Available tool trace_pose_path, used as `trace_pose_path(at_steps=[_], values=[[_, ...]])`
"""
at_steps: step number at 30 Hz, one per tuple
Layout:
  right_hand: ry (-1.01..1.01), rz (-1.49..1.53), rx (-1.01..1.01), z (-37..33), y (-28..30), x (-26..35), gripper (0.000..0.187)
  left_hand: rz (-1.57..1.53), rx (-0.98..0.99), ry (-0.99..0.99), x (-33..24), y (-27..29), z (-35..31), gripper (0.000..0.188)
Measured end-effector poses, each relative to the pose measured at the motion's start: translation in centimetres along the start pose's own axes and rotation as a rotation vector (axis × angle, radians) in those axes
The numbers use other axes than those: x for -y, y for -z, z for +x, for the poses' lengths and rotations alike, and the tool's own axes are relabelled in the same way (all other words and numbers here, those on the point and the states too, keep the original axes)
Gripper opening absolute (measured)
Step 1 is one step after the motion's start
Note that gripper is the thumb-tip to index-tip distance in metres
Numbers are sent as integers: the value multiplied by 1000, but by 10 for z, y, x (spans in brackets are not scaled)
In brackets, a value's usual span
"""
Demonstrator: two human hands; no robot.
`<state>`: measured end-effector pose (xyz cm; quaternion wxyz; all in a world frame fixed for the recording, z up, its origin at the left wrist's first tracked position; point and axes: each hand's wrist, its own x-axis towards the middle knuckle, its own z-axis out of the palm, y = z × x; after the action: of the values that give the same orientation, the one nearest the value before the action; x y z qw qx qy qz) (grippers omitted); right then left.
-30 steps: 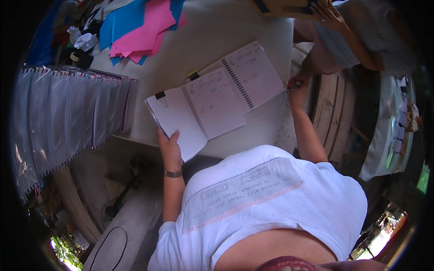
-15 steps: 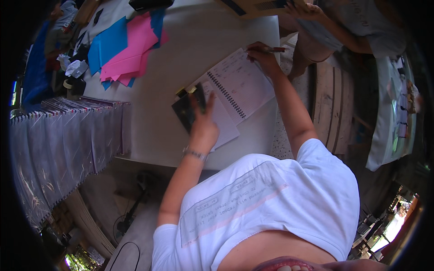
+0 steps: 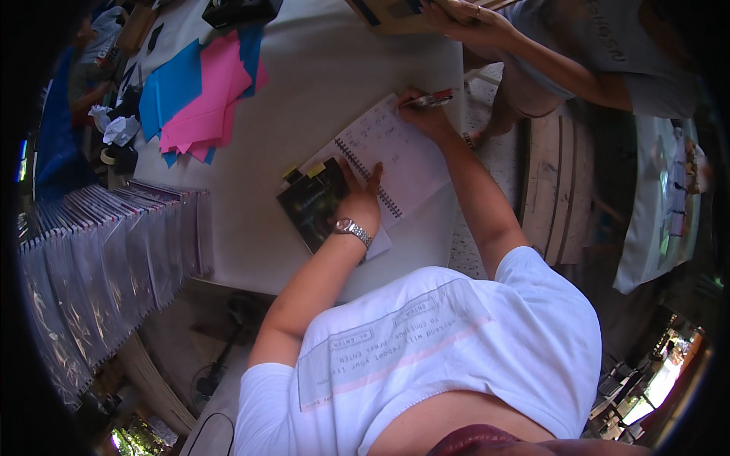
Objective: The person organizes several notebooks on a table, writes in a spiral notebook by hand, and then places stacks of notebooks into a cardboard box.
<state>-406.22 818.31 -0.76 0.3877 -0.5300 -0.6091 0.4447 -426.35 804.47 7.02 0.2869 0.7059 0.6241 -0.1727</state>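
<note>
In the head view, the notebook (image 3: 414,161) lies open and slanted near the table's (image 3: 258,220) right edge, its far corner well short of the far edge. The right hand (image 3: 423,114) has its fingers closed around a red pen (image 3: 441,97) at the page's upper corner; whether the tip touches is hard to tell at this size. The forearm runs in across the table edge. The left hand (image 3: 360,207) rests palm down with fingers parted, gripping nothing, over the spiral and the black cover (image 3: 310,199). Leftward, tabletop separates the cover from the plastic sleeves (image 3: 114,254), which overhang the near-left corner. Farther off lie pink and blue sheets (image 3: 207,95).
</note>
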Motion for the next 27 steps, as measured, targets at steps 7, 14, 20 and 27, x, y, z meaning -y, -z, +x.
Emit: trace_pose_path(at_steps=[7, 14, 20, 27], values=[[22, -105, 0, -2, -1, 5, 12, -3, 22, -2, -2, 2, -1, 80], [86, -91, -40, -2, -5, 3, 9, -2, 39, 19, -4, 7, -3, 82], [112, -158, -90, -3, -5, 7, 7, -34, 49, 2, -1, 7, -3, 82], [134, -117, -110, 0, 1, -4, 10, 3, 9, -11, -5, 6, -3, 81]])
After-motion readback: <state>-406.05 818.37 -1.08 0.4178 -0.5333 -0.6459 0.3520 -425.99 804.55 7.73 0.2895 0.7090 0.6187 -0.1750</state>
